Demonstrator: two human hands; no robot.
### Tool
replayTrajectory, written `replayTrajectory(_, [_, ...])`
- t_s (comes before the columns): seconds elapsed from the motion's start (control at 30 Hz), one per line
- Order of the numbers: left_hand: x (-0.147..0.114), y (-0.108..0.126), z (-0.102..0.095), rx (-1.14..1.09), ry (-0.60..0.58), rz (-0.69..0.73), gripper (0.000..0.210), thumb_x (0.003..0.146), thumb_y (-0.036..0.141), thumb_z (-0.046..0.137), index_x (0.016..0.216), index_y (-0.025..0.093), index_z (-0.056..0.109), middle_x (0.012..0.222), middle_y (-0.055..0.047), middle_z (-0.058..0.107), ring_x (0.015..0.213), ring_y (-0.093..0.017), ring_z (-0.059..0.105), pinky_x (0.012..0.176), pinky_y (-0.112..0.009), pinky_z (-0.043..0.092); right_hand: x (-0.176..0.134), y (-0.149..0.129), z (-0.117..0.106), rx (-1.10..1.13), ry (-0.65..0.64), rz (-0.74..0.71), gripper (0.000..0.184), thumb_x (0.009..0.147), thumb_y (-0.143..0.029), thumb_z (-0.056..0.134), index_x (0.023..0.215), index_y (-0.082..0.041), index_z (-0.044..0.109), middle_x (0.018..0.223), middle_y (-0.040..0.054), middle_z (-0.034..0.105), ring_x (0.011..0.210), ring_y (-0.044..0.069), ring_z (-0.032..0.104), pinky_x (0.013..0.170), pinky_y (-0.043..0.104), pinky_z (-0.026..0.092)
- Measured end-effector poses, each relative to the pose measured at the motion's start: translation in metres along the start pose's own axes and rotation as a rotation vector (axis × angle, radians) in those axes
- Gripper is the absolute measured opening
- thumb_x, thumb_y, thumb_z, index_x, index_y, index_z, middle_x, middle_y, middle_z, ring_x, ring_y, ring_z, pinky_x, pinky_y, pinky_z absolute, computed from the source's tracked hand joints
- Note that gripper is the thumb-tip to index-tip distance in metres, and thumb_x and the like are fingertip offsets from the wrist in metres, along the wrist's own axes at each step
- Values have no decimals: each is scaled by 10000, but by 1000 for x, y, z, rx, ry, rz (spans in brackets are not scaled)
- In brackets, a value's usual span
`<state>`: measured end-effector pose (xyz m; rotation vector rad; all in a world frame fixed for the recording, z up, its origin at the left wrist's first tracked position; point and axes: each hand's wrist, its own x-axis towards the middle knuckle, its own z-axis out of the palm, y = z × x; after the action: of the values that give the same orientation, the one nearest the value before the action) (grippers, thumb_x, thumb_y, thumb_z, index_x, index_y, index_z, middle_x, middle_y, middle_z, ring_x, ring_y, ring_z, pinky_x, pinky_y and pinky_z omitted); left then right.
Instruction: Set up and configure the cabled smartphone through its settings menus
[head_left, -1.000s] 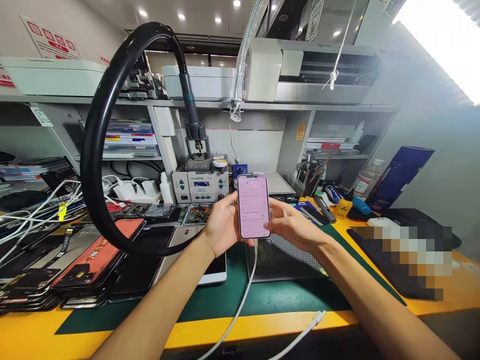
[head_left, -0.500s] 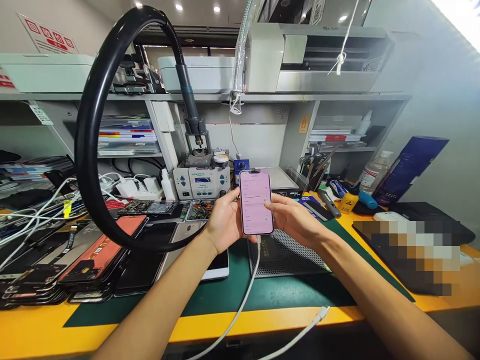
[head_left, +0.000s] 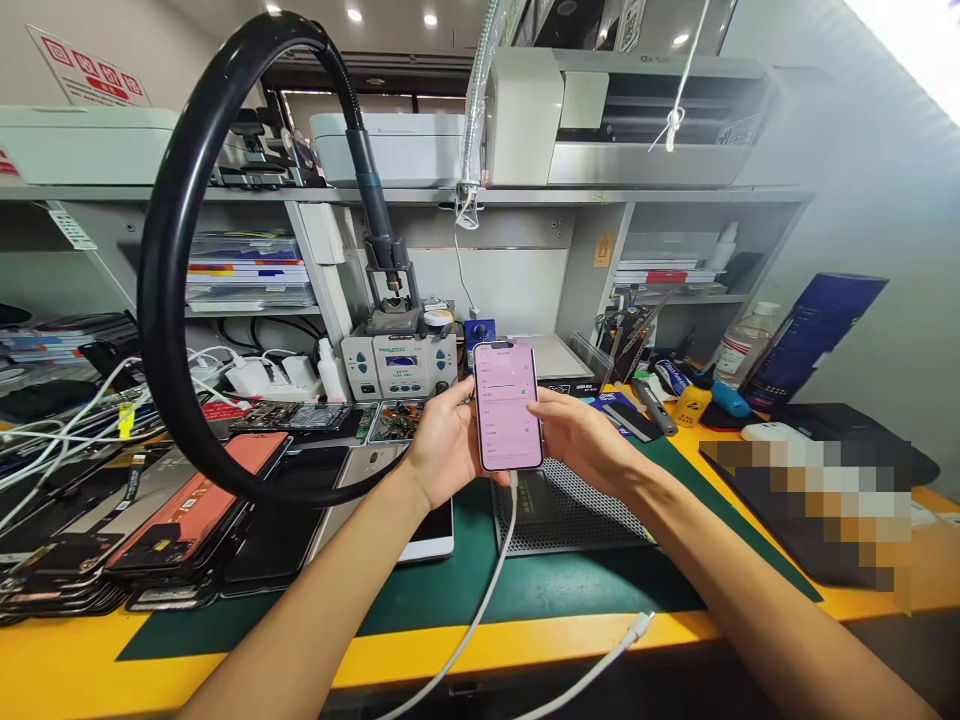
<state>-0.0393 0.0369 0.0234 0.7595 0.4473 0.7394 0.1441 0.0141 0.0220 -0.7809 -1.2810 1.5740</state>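
A smartphone [head_left: 508, 425] with a lit pinkish screen stands tilted up in front of me. Its screen shows a list with a slider and green switches. My left hand [head_left: 444, 445] is closed around its left side, with some fingers hidden behind it. At the right edge, my right hand [head_left: 585, 432] grips the phone, its thumb tip over the screen and its other fingers mostly hidden. A white charging cable [head_left: 495, 580] is plugged into the bottom of the phone and hangs down past the bench edge.
Below the phone, a perforated dark metal plate [head_left: 600, 515] lies on the green mat [head_left: 450, 600]. Stacked phone screens and housings [head_left: 199, 500] fill the left. A thick black hose [head_left: 161, 250] arches above them. Behind stands a rework station [head_left: 401, 365]. Another cable end [head_left: 637, 628] lies at the front edge.
The list on the screen has scrolled up a little. The whole view has shifted slightly, and both hands keep their places on the phone.
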Motion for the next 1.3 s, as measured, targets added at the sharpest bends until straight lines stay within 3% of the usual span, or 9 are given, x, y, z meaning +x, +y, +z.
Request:
replayTrajectory(0.3, [-2,1,0,-36,-9,22,588,1006,487,317,1249,69,653,995,-220,726,746,-355,716,467,-445,565,-3,-5,3,-48,-40,-18,578,622,-57,595,1175,-196,692,1112,60,734,915,213,652,786,331,504])
replayTrajectory(0.83, [0,0,-2,-3,-24,34,588,1007,490,315,1266,70,635,1063,-227,713,808,-369,719,466,-429,564,-3,-3,2,-68,-34,-18,450,740,-119,653,1183,-200,663,1200,83,708,982,233,666,836,366,521])
replayTrajectory(1.3, [0,-1,-2,-4,-29,30,586,1005,495,327,1261,70,639,1034,-230,717,792,-356,719,461,-424,564,-4,-5,2,-90,-59,-33,560,662,-70,615,1202,-206,678,1192,63,715,952,215,658,811,347,501])
